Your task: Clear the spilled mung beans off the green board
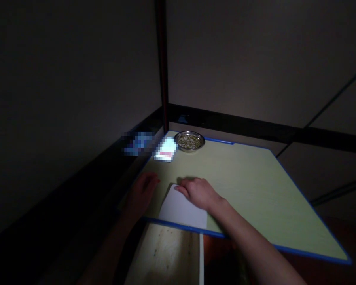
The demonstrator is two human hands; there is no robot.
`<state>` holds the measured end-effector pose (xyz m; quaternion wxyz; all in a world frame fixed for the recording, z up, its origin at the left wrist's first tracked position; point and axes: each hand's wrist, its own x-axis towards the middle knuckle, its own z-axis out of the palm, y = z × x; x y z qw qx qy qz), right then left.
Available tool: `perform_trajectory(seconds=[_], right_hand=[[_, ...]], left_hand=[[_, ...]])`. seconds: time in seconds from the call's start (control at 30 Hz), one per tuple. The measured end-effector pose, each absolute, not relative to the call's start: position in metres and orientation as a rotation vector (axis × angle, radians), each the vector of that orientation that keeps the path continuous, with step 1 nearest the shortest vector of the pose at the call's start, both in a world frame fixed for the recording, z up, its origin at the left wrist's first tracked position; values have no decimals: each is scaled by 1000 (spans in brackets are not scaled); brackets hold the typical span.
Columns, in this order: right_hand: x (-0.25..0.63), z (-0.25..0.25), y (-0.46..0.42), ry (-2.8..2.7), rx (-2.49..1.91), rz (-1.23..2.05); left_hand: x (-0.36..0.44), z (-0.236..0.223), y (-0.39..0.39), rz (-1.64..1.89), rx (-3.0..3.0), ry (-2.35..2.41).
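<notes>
In dim light, a white flat sheet or thin board [182, 209] with rounded corners lies on the pale green tabletop [240, 186], reaching to its blue front edge. My right hand [198, 192] is closed over the far end of this sheet, thumb on top and the other fingers partly hidden beyond it. Left of the sheet, my left hand [142, 192] hangs in shadow near the table's left edge. Its fingers are loosely curled with a gap by the thumb, and nothing shows in them.
A round metal bowl [190, 141] of small greenish and pale bits stands at the far left corner. Beside it glows a blurred-out screen [166, 149]. Walls meet behind the table. Under the front edge is a pale wooden surface with a raised white side [201, 261].
</notes>
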<state>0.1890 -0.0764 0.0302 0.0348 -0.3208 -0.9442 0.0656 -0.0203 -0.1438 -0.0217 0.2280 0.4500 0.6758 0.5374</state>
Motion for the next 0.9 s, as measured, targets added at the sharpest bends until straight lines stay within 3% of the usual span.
perform_trajectory(seconds=[0.63,0.9], right_hand=[[204,51,-127,-2687,-1091,105],[304,33,-102,-1569,-1284,688]], left_hand=[[-23,-16,-146,1466,1127,1866],[-7,-6,-116,1395,958,1685]])
